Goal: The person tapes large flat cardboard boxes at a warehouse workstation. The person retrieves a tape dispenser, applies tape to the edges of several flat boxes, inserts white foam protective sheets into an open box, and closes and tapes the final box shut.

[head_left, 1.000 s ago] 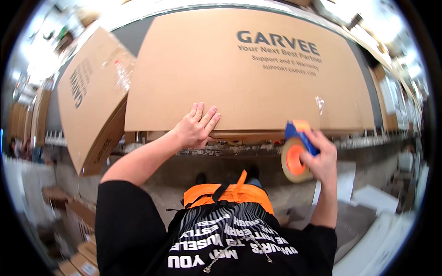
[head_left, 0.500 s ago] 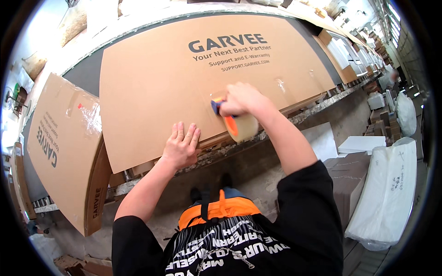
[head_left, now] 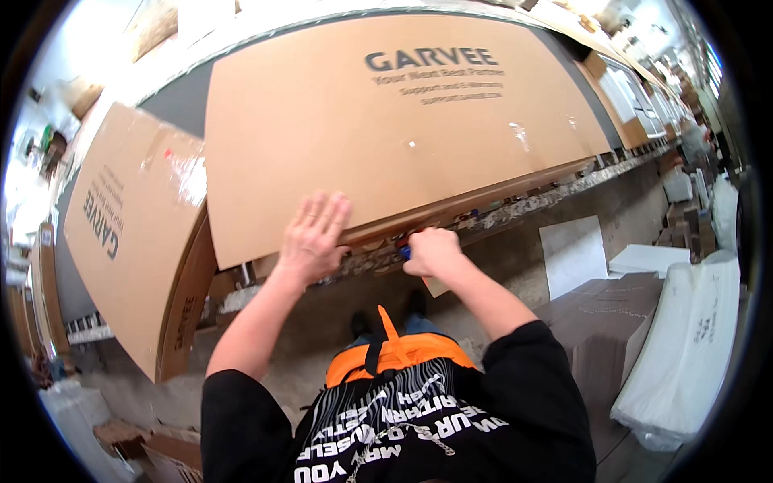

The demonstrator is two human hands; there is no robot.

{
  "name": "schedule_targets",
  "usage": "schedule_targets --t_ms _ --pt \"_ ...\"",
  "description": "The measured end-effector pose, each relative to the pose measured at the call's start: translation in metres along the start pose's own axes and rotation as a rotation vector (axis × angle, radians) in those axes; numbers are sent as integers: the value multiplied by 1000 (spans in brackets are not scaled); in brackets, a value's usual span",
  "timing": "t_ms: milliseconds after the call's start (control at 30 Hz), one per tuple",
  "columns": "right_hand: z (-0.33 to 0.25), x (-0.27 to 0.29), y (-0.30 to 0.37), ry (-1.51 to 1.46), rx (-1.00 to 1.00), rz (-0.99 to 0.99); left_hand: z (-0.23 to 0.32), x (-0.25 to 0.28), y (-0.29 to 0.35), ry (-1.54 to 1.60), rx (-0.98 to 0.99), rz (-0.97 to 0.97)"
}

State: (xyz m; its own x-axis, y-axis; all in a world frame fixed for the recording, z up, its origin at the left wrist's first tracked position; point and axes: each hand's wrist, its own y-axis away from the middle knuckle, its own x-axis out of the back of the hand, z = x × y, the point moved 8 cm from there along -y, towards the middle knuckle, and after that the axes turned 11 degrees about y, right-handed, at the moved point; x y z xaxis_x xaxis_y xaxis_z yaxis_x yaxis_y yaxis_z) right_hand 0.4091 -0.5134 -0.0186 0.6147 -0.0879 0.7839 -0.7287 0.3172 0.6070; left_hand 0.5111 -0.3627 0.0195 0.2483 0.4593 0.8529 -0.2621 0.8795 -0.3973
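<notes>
A large flat brown cardboard box (head_left: 314, 113) with dark print lies before me. My left hand (head_left: 310, 241) rests at its near edge, fingers stretched out over the top and thumb to the side. Beyond that edge, to the right, my right hand (head_left: 436, 253) is closed round a tape dispenser (head_left: 406, 253). Only a blue bit of the dispenser and a pale part below the hand show; the rest is hidden by my fingers. Short strips of clear tape (head_left: 519, 135) shine on the top of the box near its front edge.
Another brown box (head_left: 133, 209) leans at the left, taped at its upper corner. The boxes rest on a roller conveyor (head_left: 90, 328) with a rough, worn front rail (head_left: 547, 197). Stacked grey-brown cardboard (head_left: 600, 318) and a wrapped white bundle (head_left: 684, 346) stand at right.
My right hand has come down from the box top to below its front edge with the tape dispenser. My left hand has stayed by the edge. The view has shifted slightly.
</notes>
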Motion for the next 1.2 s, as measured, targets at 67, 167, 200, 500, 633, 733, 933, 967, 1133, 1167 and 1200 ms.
schedule_targets --t_ms 67,167,200,500,633,733,933,967,1133,1167,1200 --pt "11 2 23 -55 -50 -34 -24 27 33 -156 133 51" --pt "-13 62 64 63 12 116 -28 28 53 -142 112 130" --pt "-23 91 70 78 23 209 -33 25 56 -131 88 173" --pt "-94 212 -25 -54 3 301 -36 22 52 -59 60 275" --pt "-105 175 -8 -83 49 272 -40 23 63 -54 69 309" --pt "-122 125 42 -35 150 229 -48 22 66 -71 99 304" --pt "-115 39 26 1 34 265 -32 19 49 -122 115 220" --pt "-130 44 22 66 76 211 -33 16 47 -151 164 193" --pt "-148 -12 -5 358 285 74 -16 5 19 -430 364 -133" --pt "-132 -12 6 317 242 97 -20 -1 20 -496 503 -283" --pt "-111 -13 18 277 206 118 -24 -6 15 -501 508 -277"
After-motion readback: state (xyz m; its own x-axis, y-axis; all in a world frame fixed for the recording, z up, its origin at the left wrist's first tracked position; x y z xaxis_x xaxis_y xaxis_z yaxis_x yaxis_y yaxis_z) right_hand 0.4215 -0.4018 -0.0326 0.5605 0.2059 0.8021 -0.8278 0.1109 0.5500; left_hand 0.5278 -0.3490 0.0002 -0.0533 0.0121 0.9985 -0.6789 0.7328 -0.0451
